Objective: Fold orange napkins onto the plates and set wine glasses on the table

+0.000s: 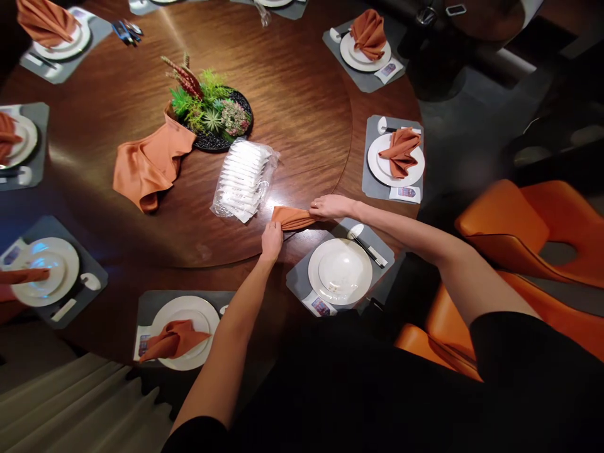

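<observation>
An orange cloth napkin (293,218), gathered into narrow pleats at its right part, lies at the edge of the raised round tabletop. My left hand (272,239) grips its left end, fingers closed on the cloth. At the other end, my right hand (326,206) pinches the pleated part. Just below the hands is a place setting with a bare white plate (314,267) and a small bowl or plate on it. A clear bag of white packets (244,176) lies beyond my left hand.
Loose orange napkins (146,160) lie beside a black dish of plants (243,104). Settings with folded napkins (401,151) ring the wooden table (302,75). Orange chairs (491,220) stand at the right, and a pale pleated cloth (85,402) hangs at lower left.
</observation>
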The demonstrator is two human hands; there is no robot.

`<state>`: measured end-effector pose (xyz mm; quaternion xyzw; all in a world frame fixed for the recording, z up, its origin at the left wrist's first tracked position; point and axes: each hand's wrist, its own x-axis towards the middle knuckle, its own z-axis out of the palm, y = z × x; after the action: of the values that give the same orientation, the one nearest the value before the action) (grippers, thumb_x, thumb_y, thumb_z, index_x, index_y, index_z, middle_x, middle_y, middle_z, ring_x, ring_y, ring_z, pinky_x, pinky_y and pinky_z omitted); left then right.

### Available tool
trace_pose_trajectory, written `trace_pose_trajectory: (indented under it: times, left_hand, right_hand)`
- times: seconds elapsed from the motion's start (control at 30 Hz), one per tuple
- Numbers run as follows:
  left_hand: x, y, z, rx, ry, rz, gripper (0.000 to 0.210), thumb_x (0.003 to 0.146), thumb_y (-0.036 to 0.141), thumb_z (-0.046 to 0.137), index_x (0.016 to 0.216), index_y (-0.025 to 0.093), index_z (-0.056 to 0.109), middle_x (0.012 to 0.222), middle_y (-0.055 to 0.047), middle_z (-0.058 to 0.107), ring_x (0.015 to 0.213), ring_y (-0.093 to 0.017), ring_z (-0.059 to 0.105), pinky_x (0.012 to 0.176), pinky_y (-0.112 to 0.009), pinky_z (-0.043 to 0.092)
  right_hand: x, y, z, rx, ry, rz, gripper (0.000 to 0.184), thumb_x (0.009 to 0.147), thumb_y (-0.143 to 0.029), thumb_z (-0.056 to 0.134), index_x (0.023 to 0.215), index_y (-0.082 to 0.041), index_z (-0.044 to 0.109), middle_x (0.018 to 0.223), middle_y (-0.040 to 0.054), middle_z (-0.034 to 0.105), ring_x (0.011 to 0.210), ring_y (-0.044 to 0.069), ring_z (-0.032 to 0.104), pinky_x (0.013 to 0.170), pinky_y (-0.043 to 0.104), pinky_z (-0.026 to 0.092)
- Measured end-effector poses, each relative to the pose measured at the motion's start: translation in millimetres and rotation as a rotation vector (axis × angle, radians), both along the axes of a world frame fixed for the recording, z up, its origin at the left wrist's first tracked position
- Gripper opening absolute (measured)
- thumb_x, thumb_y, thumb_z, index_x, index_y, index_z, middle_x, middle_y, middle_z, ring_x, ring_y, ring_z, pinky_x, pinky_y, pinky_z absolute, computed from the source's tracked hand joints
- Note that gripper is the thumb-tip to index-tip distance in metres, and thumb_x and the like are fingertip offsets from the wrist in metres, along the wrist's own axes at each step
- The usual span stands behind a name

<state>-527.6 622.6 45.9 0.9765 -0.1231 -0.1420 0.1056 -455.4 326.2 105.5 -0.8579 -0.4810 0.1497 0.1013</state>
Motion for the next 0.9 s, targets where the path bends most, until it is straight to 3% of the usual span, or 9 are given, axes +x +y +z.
trace_pose_trajectory:
  times: [0.2, 0.43, 0.53, 0.6, 0.7, 0.8, 0.9]
  left_hand:
    - [-1.6, -0.1, -6.1, 0.017, -0.042, -0.022, 0.033, 0.107, 0.015, 0.042, 0.128, 0.013, 0.068, 0.129, -0.023, 0.070, 0.128, -0.033, 0.062, 0.106, -0.041, 0.055]
    - [-1.4, -0.3, -11.9, 0.013, -0.052, -0.032, 0.033, 0.106, 0.013, 0.044, 0.128, 0.011, 0.068, 0.128, -0.024, 0.070, 0.130, -0.034, 0.062, 0.105, -0.040, 0.056]
    - [1.9, 2.3, -9.8, -0.014, -0.039, -0.039, 0.031, 0.104, 0.012, 0.047, 0.126, 0.013, 0.069, 0.129, -0.024, 0.070, 0.130, -0.034, 0.062, 0.106, -0.040, 0.056]
    - [4.2, 5.1, -6.0, -0.053, -0.018, -0.023, 0.029, 0.102, 0.012, 0.051, 0.125, 0.015, 0.070, 0.129, -0.022, 0.071, 0.132, -0.034, 0.062, 0.107, -0.041, 0.056]
    - [1.1, 7.3, -1.4, -0.233, 0.035, 0.022, 0.025, 0.098, 0.012, 0.058, 0.120, 0.017, 0.071, 0.127, -0.019, 0.073, 0.128, -0.033, 0.065, 0.109, -0.044, 0.056]
    - [-16.9, -0.2, -3.2, -0.604, 0.179, 0.115, 0.020, 0.097, 0.020, 0.064, 0.115, 0.018, 0.072, 0.112, -0.014, 0.077, 0.109, -0.029, 0.072, 0.103, -0.044, 0.059]
    - [-42.8, -17.6, -8.6, -0.976, 0.373, 0.252, 0.039, 0.094, 0.033, 0.072, 0.131, 0.020, 0.069, 0.101, -0.009, 0.077, 0.091, -0.023, 0.075, 0.090, -0.036, 0.063]
  right_hand:
    - [-22.7, -1.4, -8.8, -0.035, -0.114, -0.071, 0.014, 0.096, -0.029, 0.068, 0.103, -0.018, 0.071, 0.101, 0.0159, 0.073, 0.093, 0.028, 0.061, 0.079, 0.038, 0.042]
    - [-52.8, -6.3, -29.2, 0.005, -0.157, -0.182, 0.032, 0.102, -0.029, 0.052, 0.121, -0.012, 0.071, 0.097, 0.0157, 0.074, 0.091, 0.028, 0.060, 0.078, 0.038, 0.043]
    - [-50.9, -7.3, -25.2, 0.054, -0.141, -0.222, 0.031, 0.103, -0.032, 0.050, 0.114, -0.014, 0.073, 0.093, 0.0145, 0.074, 0.088, 0.027, 0.059, 0.078, 0.037, 0.043]
    - [-46.1, -5.1, -12.1, 0.115, -0.123, -0.244, 0.030, 0.101, -0.035, 0.053, 0.110, -0.015, 0.074, 0.093, 0.0148, 0.073, 0.088, 0.027, 0.059, 0.079, 0.037, 0.043]
    - [-34.6, 2.0, 20.2, 0.241, -0.084, -0.297, 0.028, 0.097, -0.036, 0.059, 0.106, -0.015, 0.074, 0.098, 0.0160, 0.074, 0.095, 0.028, 0.060, 0.084, 0.037, 0.044]
    - [-12.1, 12.8, 50.6, 0.321, 0.046, -0.430, 0.025, 0.094, -0.033, 0.060, 0.105, -0.015, 0.074, 0.098, 0.0122, 0.075, 0.090, 0.025, 0.061, 0.082, 0.034, 0.043]
    - [25.9, 29.5, 56.8, 0.275, 0.180, -0.535, 0.024, 0.094, -0.029, 0.059, 0.100, -0.014, 0.077, 0.093, 0.0088, 0.078, 0.077, 0.020, 0.061, 0.074, 0.031, 0.040]
